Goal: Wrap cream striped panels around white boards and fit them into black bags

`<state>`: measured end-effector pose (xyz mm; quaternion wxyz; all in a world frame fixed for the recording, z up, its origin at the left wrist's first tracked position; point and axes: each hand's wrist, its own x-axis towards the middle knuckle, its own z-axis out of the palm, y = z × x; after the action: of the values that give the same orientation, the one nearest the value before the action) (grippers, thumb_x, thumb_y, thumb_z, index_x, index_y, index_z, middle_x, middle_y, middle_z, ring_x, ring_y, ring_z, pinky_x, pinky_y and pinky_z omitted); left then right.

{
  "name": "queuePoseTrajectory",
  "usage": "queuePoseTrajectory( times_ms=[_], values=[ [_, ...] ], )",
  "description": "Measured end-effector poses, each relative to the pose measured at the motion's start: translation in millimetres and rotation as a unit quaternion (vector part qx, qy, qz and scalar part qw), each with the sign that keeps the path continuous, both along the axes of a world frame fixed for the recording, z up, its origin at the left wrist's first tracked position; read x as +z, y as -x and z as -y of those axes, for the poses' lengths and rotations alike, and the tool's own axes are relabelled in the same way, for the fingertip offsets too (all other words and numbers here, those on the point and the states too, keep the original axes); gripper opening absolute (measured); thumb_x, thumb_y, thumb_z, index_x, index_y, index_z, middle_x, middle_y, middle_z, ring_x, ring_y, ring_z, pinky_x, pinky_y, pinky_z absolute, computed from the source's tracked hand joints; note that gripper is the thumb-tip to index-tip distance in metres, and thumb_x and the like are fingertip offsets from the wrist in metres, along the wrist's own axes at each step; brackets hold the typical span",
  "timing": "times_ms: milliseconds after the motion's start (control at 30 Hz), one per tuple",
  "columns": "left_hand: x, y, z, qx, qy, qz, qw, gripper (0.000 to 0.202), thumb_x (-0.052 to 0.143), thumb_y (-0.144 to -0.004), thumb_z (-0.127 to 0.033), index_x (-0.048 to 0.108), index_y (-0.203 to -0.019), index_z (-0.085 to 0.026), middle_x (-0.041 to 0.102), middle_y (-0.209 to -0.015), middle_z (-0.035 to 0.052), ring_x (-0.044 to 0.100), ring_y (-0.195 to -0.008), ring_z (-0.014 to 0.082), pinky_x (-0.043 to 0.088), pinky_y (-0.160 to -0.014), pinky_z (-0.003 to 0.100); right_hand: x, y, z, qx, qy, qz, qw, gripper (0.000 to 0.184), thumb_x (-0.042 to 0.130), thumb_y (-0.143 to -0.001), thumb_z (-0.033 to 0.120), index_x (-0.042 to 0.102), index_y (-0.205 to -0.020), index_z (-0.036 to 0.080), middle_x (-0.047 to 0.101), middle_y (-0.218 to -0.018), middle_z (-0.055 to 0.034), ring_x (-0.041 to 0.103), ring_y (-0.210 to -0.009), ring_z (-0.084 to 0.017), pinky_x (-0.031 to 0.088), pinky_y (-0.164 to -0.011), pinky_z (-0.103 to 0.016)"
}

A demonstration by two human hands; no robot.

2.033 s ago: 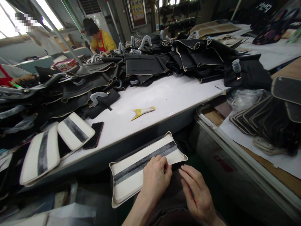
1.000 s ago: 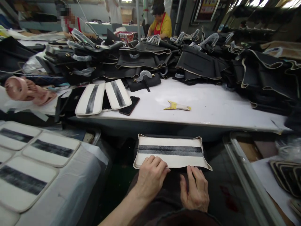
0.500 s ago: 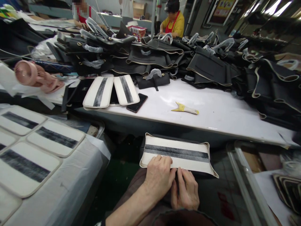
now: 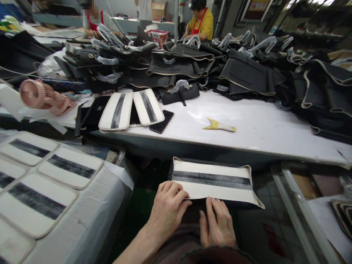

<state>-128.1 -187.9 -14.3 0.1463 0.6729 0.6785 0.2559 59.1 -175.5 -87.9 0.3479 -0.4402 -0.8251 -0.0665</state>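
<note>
A black bag piece with a white panel (image 4: pixel 220 190) on top lies near my lap, below the table edge. A dark stripe runs along the panel, and its corners turn up. My left hand (image 4: pixel 169 201) is closed at the front left of the panel, thumb and fingers pinching its near edge. To its right, my right hand (image 4: pixel 218 222) touches the same edge with outstretched fingertips. Its thumb stands apart from the fingers, so the hand is open. The underside of the bag piece is hidden.
Several striped white panels (image 4: pixel 70 167) cover a stand at left. On the white table (image 4: pixel 189 128) lie two more panels (image 4: pixel 118 110), a phone (image 4: pixel 162 121), a yellow-tipped tool (image 4: pixel 218 125) and a pink fan (image 4: pixel 45 97). Black bags (image 4: pixel 244 75) are heaped behind. Two people work beyond.
My left hand has slid left along the panel's near edge, away from my right hand. The right thumb now stands farther from its fingers. The view has shifted slightly.
</note>
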Motion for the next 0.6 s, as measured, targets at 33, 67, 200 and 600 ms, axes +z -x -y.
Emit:
queuePoseTrajectory(
  times_ms=[33,67,200,600],
  values=[
    [-1.2,3.2,1.5,0.006,-0.014,0.007,1.000,0.003,0.067,-0.086,-0.026,0.064,-0.086,-0.024,0.062,-0.095,0.0012,0.055,-0.098,0.0209,0.036,-0.099,0.046,0.5,1.3,0.4,0.003,0.001,-0.002,1.000,0.059,0.061,-0.089,0.020,0.043,-0.146,0.016,0.061,-0.123,-0.0147,0.057,-0.113,-0.034,0.050,-0.097,-0.051],
    [-2.5,5.4,2.7,0.012,-0.026,0.013,0.999,0.003,0.068,-0.086,-0.026,0.064,-0.086,-0.024,0.063,-0.098,0.0009,0.055,-0.102,0.0210,0.031,-0.106,0.049,0.9,2.5,0.9,0.005,0.004,-0.004,1.000,0.059,0.060,-0.089,0.020,0.043,-0.146,0.016,0.061,-0.123,-0.0147,0.057,-0.113,-0.033,0.049,-0.097,-0.051],
    [-9.2,9.2,4.7,0.009,-0.046,0.031,0.998,0.004,0.069,-0.084,-0.024,0.065,-0.086,-0.025,0.063,-0.104,0.0012,0.054,-0.112,0.0218,0.016,-0.117,0.056,1.6,7.6,3.4,0.017,0.016,-0.007,1.000,0.057,0.058,-0.090,0.020,0.044,-0.145,0.018,0.062,-0.123,-0.0136,0.058,-0.112,-0.031,0.048,-0.100,-0.050],
    [-38.4,2.8,13.9,0.077,-0.086,0.159,0.981,0.005,0.057,-0.088,-0.020,0.054,-0.092,-0.021,0.045,-0.142,0.0118,0.037,-0.137,0.0281,0.036,-0.111,0.053,0.3,25.3,3.8,0.066,-0.013,0.024,0.997,0.053,0.056,-0.091,0.020,0.046,-0.142,0.011,0.066,-0.119,-0.0116,0.059,-0.114,-0.026,0.041,-0.108,-0.042]
  ],
)
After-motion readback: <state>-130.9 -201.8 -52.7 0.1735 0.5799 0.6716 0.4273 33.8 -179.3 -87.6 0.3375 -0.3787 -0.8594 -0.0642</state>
